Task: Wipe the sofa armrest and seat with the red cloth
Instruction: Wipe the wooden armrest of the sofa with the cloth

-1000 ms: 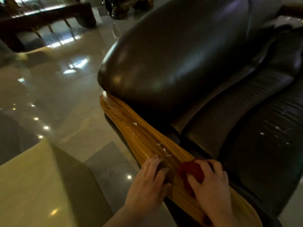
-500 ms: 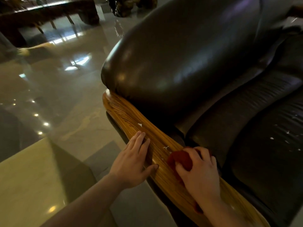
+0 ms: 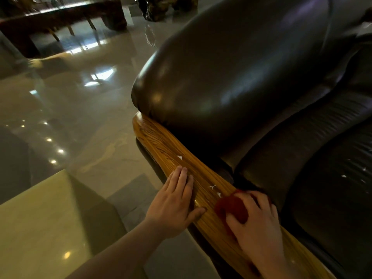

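A wooden armrest (image 3: 161,143) runs diagonally from the middle of the view to the lower right, with small white specks on it. My right hand (image 3: 259,224) presses a bunched red cloth (image 3: 231,208) onto the armrest, just below two of the specks. My left hand (image 3: 175,202) lies flat on the armrest's outer edge, fingers together, holding nothing. Above the wood bulges the dark leather arm cushion (image 3: 231,77). The dark leather seat (image 3: 332,188) lies at the right and carries a few white specks.
A glossy tiled floor (image 3: 80,109) spreads to the left of the sofa. A pale block-shaped table corner (image 3: 44,218) sits at the lower left. A dark wooden bench (image 3: 60,19) stands far back at the upper left.
Both hands have slid up along the armrest, away from me. The red cloth has moved with my right hand toward the white specks.
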